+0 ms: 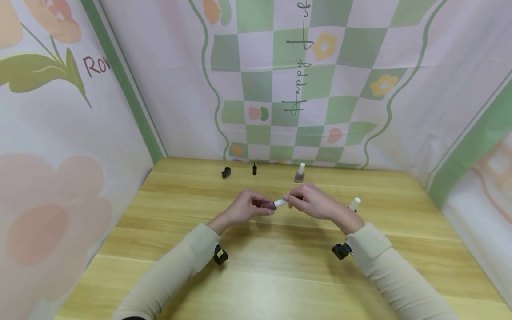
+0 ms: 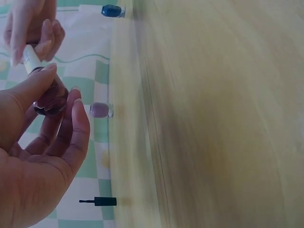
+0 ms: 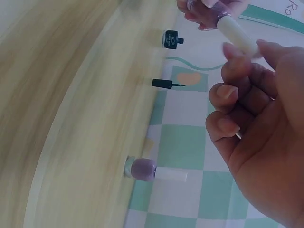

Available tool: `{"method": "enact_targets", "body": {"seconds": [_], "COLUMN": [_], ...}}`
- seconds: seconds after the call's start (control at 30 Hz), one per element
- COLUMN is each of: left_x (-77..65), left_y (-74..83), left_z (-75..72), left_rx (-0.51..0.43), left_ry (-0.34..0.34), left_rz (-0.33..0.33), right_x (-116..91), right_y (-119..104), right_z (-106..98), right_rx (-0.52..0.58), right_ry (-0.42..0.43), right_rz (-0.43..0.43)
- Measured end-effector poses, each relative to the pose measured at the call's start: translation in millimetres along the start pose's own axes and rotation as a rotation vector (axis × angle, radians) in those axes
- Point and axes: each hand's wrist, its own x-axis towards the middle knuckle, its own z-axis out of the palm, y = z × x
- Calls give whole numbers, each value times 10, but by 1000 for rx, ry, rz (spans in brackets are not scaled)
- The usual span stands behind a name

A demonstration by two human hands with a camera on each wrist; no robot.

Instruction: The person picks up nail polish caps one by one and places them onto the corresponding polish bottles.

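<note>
My left hand (image 1: 246,207) holds a plum-coloured nail polish bottle (image 2: 51,97) between thumb and fingers, tilted above the table. At the end of its white cap (image 3: 236,35) my right hand (image 1: 314,202) pinches with thumb and forefinger; its other fingers are curled in. Cap and bottle are together, with no brush showing between them. Beyond the hands stands a mauve nail polish bottle (image 1: 299,176) with a white cap. Further left are a black brush cap (image 1: 254,169), standing brush up, and an uncapped black nail polish bottle (image 3: 170,40).
Behind my right wrist is a white-capped bottle (image 1: 354,203), mostly hidden in the head view; the left wrist view shows a dark blue bottle (image 2: 112,11). The wooden table (image 1: 276,275) ends at a patterned curtain (image 1: 256,84) at the back. Wrist cameras (image 1: 221,255) hang below both sleeves.
</note>
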Motion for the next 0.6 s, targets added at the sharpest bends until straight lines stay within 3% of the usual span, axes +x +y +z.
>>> {"method": "enact_targets", "body": {"seconds": [0.27,0.6], "left_x": [-6,2], "left_y": [5,8], "left_z": [-15,7], "left_rx": [12,-7], "left_ry": [7,-10], "left_rz": [-32,-15], "right_x": [-20,-24], "right_y": [-25,-34], "right_z": [-35,-55], "right_rx": [50,-11], "right_ry": [23,-20], "right_rz": [14,-27]}}
